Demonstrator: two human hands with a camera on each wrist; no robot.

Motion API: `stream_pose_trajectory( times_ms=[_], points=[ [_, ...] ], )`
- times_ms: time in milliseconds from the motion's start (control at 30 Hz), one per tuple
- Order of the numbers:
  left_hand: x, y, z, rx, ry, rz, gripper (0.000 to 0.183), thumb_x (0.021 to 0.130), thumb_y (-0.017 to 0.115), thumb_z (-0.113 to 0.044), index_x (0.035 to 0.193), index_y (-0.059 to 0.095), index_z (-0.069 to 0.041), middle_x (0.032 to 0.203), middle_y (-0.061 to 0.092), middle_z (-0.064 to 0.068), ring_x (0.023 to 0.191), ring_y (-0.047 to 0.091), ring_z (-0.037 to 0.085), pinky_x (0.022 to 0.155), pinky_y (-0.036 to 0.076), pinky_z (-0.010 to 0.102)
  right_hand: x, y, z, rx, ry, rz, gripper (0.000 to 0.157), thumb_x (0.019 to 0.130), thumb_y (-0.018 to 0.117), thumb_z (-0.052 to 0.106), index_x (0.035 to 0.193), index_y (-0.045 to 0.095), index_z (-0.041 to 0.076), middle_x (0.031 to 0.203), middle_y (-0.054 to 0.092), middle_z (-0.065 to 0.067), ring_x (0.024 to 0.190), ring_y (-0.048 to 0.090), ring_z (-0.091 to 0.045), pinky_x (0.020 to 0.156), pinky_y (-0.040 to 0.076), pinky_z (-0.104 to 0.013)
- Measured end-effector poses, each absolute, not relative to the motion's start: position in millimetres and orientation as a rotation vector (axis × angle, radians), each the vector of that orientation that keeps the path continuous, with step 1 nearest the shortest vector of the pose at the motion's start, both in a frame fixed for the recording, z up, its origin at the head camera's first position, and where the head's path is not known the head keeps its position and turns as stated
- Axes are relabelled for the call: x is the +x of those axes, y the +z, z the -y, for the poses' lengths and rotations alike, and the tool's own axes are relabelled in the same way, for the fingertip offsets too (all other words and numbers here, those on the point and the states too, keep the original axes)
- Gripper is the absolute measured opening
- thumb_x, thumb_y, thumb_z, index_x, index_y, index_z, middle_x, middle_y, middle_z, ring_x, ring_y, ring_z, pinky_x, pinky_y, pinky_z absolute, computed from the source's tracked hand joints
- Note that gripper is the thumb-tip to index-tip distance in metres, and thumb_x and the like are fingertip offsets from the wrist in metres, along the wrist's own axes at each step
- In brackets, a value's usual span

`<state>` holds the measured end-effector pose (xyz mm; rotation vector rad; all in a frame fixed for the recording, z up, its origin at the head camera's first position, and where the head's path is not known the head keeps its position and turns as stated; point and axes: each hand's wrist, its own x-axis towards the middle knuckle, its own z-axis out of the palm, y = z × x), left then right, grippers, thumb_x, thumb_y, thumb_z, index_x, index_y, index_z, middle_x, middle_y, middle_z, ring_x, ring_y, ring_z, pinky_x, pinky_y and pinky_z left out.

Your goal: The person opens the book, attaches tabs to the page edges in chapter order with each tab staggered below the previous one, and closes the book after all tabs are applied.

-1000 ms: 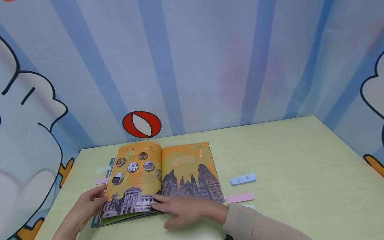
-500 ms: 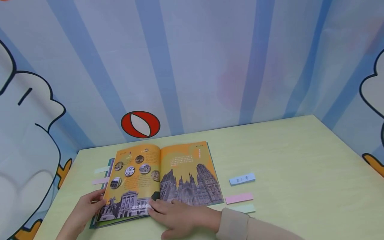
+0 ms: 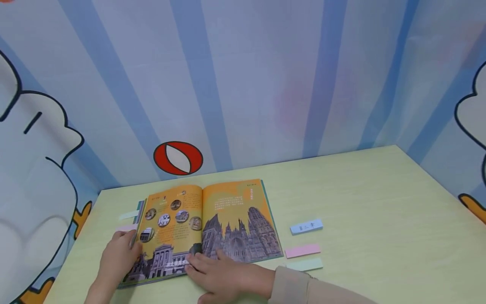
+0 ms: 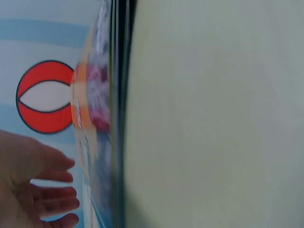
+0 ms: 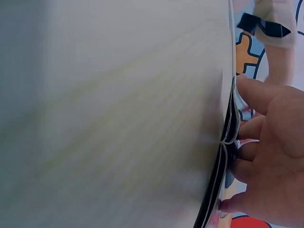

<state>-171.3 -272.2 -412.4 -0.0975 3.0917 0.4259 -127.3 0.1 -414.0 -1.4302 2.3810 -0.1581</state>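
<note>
An open book (image 3: 167, 249) with orange pages and building photos lies on the table in the head view. My left hand (image 3: 118, 258) is at its left edge, fingertips near a pink paper tab (image 3: 126, 228) that sticks out. In the left wrist view the left hand (image 4: 28, 183) is above the pages, its fingers loosely bent with nothing between them. My right hand (image 3: 224, 274) rests on the lower edge by the spine, fingers extended over the pages. The right wrist view shows the right hand (image 5: 273, 147) along the book's edge (image 5: 216, 185).
Blue (image 3: 306, 226), pink (image 3: 302, 251) and pale green (image 3: 305, 264) paper strips lie right of the book; the blue one has handwriting. A pale green tab (image 3: 129, 215) sticks out at its upper left. A striped cloth backdrop (image 3: 258, 84) stands behind the table (image 3: 379, 211).
My left hand has moved from gripping the lower left page edge up and over that edge. The left pages lie lower. My right hand has slid slightly left, uncovering the green strip.
</note>
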Motion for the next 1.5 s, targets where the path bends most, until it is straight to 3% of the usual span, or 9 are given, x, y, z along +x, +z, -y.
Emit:
stream_pose_trajectory(
  times_ms=[200,367,633,867,1167,1500],
  points=[
    [-183.1,-394.5,234.3,0.520,0.339,-3.178,0.049,0.091,0.061,-0.020,0.132,0.048,0.004,0.136,0.040,0.030,0.122,0.039,0.048,0.094,0.036,0.059,-128.7,-409.2,1.3,-1.417,-0.188,-2.398,0.067,0.096,0.038,0.049,0.151,0.015,0.017,0.156,0.004,0.002,0.141,0.008,-0.012,0.108,0.023,-0.051],
    [-201.7,-385.3,197.1,0.854,0.318,-3.080,0.054,0.094,0.056,-0.023,0.138,0.040,0.004,0.143,0.034,0.025,0.131,0.032,0.041,0.102,0.030,0.054,-137.3,-408.3,3.5,-1.426,-0.198,-2.462,0.065,0.097,0.037,0.048,0.150,0.016,0.017,0.156,0.008,0.002,0.141,0.008,-0.011,0.107,0.024,-0.052],
    [-227.4,-386.4,163.2,0.711,0.254,-2.936,0.058,0.099,0.044,-0.025,0.144,0.024,0.006,0.151,0.019,0.022,0.138,0.016,0.038,0.108,0.019,0.054,-150.9,-409.0,10.6,-1.339,-0.299,-2.527,0.071,0.096,0.033,0.051,0.150,0.012,0.011,0.156,0.003,-0.003,0.141,0.003,-0.015,0.107,0.020,-0.055],
    [-234.5,-392.8,156.1,0.610,0.259,-2.921,0.057,0.099,0.043,-0.020,0.142,0.022,0.012,0.149,0.018,0.027,0.137,0.016,0.041,0.107,0.019,0.055,-158.4,-414.2,11.2,-1.274,-0.308,-2.548,0.071,0.096,0.030,0.053,0.151,0.009,0.013,0.156,-0.001,-0.001,0.141,-0.001,-0.015,0.108,0.014,-0.056],
    [-233.9,-399.4,152.7,0.509,0.271,-2.901,0.058,0.100,0.042,-0.021,0.143,0.019,0.010,0.150,0.015,0.025,0.138,0.013,0.039,0.110,0.016,0.049,-161.7,-416.8,9.6,-1.296,-0.383,-2.493,0.069,0.098,0.036,0.047,0.150,0.009,0.011,0.155,-0.003,-0.003,0.141,-0.005,-0.014,0.107,0.011,-0.061],
    [-231.8,-395.8,161.1,0.532,0.223,-2.826,0.057,0.101,0.038,-0.020,0.142,0.017,0.013,0.150,0.012,0.029,0.137,0.012,0.043,0.109,0.016,0.052,-156.5,-415.9,16.2,-1.324,-0.276,-2.484,0.069,0.098,0.036,0.047,0.151,0.010,0.012,0.156,-0.001,-0.002,0.141,-0.005,-0.016,0.106,0.009,-0.062]
  ],
)
